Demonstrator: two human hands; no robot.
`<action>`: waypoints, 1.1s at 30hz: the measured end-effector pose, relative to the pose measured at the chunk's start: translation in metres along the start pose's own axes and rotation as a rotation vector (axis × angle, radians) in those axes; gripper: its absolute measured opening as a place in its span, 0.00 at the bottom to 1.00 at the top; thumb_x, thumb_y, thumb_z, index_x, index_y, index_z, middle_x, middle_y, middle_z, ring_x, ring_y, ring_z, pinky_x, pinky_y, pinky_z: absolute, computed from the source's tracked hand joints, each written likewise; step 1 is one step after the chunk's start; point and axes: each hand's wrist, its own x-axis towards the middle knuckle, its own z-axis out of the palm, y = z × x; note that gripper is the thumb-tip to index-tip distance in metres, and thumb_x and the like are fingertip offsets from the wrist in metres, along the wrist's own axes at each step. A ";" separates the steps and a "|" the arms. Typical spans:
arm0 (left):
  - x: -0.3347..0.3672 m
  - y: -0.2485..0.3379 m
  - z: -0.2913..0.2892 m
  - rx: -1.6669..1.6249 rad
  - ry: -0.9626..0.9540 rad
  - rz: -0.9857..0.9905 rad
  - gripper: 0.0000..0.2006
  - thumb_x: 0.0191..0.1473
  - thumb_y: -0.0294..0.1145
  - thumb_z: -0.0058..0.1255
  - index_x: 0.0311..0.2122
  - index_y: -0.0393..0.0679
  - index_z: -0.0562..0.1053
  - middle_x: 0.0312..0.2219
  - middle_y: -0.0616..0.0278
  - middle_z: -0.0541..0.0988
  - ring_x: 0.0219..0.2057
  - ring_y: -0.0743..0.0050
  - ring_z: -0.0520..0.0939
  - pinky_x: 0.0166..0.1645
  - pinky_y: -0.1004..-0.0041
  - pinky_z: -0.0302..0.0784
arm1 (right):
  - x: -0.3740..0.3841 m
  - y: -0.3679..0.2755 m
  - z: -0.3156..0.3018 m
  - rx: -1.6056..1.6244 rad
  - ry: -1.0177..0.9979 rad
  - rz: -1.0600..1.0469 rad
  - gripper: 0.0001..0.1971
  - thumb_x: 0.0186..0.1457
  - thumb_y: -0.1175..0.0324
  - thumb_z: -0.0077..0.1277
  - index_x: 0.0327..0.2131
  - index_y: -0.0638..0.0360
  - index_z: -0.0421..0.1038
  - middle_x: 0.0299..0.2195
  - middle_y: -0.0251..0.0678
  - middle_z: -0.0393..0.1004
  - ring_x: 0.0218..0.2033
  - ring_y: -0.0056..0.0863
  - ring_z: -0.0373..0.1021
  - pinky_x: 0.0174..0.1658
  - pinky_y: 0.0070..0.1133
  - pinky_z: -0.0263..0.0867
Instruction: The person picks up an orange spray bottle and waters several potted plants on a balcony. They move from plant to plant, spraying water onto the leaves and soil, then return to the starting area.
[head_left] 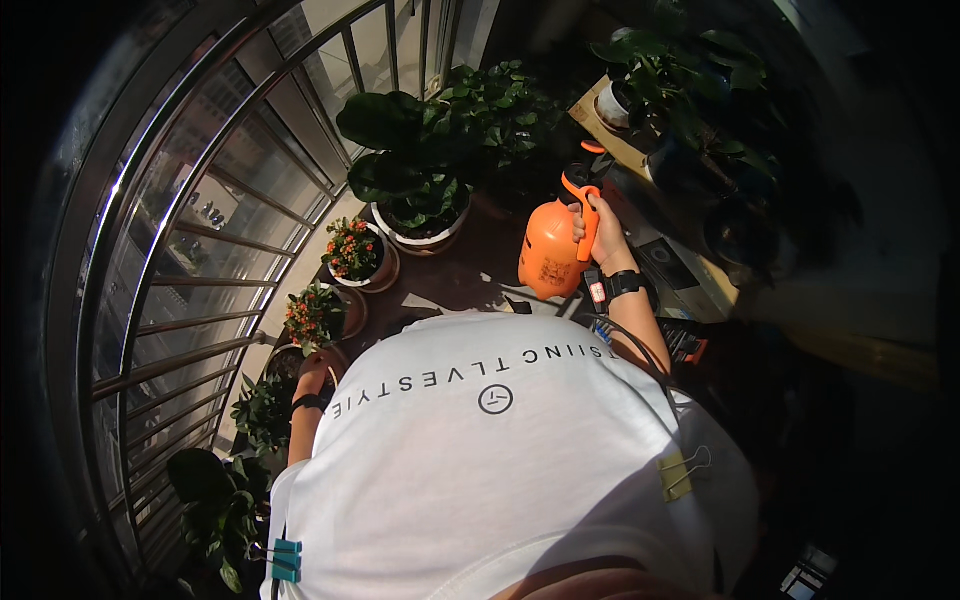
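An orange pressure sprayer with a black-and-orange head is in my right hand, its fingers wrapped round the handle. The sprayer is held up over the dark floor, slightly tilted. On the left, my left hand is down beside a small potted plant with orange-red flowers, close to a pot rim. Shadow and my shirt partly hide its fingers, so whether it touches the pot is unclear. A second orange-flowered plant stands just beyond in a white pot.
A metal railing curves along the left side by the windows. Ahead, a large-leaved plant grows in a white pot. More leafy plants stand at lower left. At right, a wooden shelf edge carries a potted plant.
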 end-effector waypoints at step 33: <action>-0.057 0.039 0.105 -0.130 0.224 -0.207 0.19 0.53 0.32 0.50 0.50 0.36 0.72 0.26 0.56 0.80 0.28 0.70 0.80 0.33 0.71 0.74 | 0.219 -0.159 0.084 0.080 -0.042 -0.181 0.22 0.61 0.49 0.41 0.39 0.63 0.69 0.23 0.31 0.70 0.23 0.21 0.66 0.29 0.20 0.64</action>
